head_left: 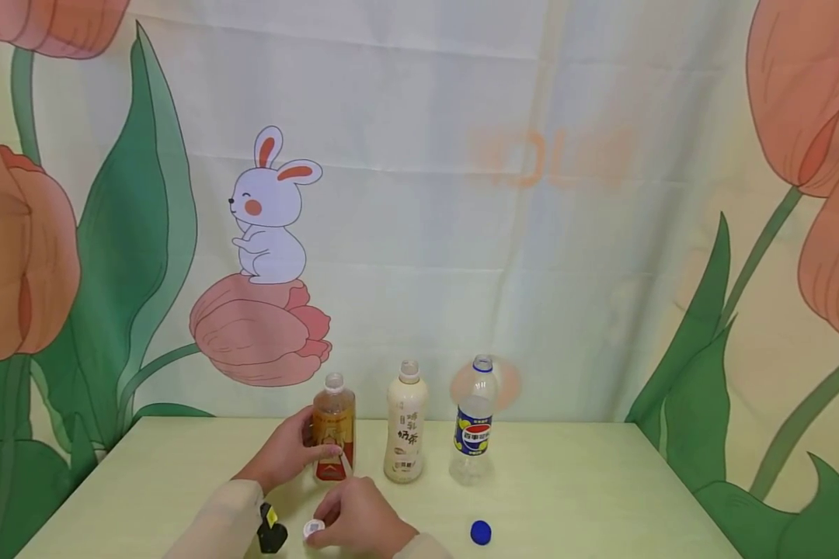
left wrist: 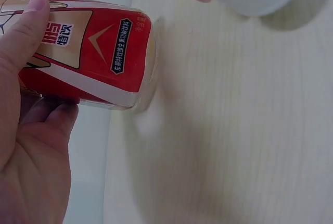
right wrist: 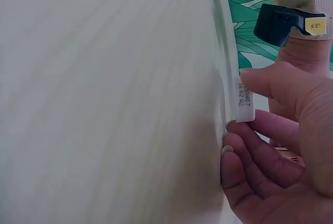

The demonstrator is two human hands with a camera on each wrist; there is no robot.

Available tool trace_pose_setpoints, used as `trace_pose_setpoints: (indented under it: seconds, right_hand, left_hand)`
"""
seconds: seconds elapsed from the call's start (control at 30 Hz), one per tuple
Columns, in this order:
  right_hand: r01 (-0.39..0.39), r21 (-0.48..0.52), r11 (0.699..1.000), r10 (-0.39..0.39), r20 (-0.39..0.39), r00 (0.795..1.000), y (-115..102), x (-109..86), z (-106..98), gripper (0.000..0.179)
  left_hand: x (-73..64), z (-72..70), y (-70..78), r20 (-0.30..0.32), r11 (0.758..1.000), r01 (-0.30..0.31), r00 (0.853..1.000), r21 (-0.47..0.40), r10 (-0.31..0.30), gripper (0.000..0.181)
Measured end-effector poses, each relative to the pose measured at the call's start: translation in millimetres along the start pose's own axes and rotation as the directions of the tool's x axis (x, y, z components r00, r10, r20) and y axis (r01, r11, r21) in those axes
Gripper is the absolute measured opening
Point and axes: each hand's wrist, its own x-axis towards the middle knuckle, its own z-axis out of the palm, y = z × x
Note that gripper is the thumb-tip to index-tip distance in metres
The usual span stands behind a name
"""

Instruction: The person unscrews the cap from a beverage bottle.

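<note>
My left hand [head_left: 287, 452] grips a bottle of amber drink [head_left: 334, 419] with a red and gold label, thumb across the front. The bottle stands upright on the table with a bare, uncapped neck. In the left wrist view its red label [left wrist: 99, 52] fills the upper left. In front of it, my right hand [head_left: 363, 514] pinches a white bottle cap [head_left: 314, 529] between thumb and fingers. Printed digits show on the side of this cap [right wrist: 244, 99] in the right wrist view.
A cream milk tea bottle [head_left: 406, 431] and a clear Pepsi bottle [head_left: 474, 427] with a blue label stand to the right, both uncapped. A blue cap [head_left: 481, 532] lies near the table's front. Behind the table [head_left: 566, 481] hangs a printed curtain [head_left: 419, 194].
</note>
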Motion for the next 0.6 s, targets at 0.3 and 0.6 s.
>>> trace_pose_setpoints:
  seconds: [0.3, 0.6]
  right_hand:
    - [0.011, -0.078, 0.997, -0.012, -0.009, 1.0, 0.1, 2.6, 4.8, 0.007]
    - [-0.02, -0.124, 0.992, 0.02, 0.0, 1.0, 2.1, 5.3, 6.6, 0.009]
  left_hand:
    - [1.2, 2.3, -3.1, 0.0, 1.0, -0.006, 1.0, -0.008, 0.006, 0.087]
    - [2.0, 2.7, -3.7, 0.018, 1.0, -0.021, 1.0, 0.001, 0.021, 0.086]
